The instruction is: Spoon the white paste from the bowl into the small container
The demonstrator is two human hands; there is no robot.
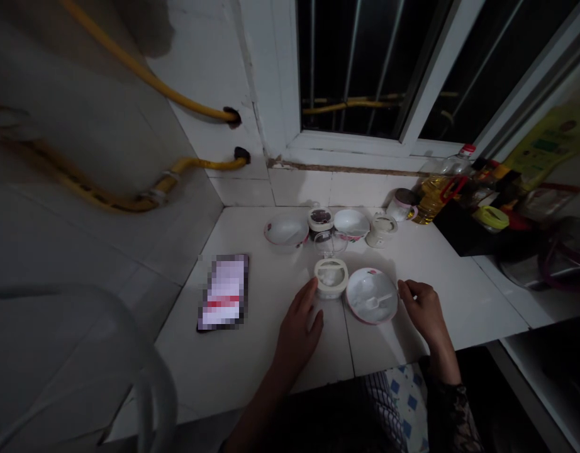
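Observation:
A small jar (331, 279) with a cream rim and white contents stands on the counter, its clear lid (330, 243) tipped up behind it. My left hand (299, 324) is beside the jar, fingers stretched out and fingertips at its left side. Right of the jar is a white bowl (360, 284) with a pinkish rim. White material lies in it, along with a small white spoon (377, 302). My right hand (424, 308) is at the bowl's right rim, fingers curled in a pinch. Whether they grip the rim or something small is hard to make out.
Behind stand two more bowls (283, 234) (351, 221), a dark-filled jar (321, 219) and a closed jar (382, 231). A phone (224, 292) lies at left. An oil bottle (431, 195), a pink-handled jar (402, 205) and a black condiment box (460, 229) are at right.

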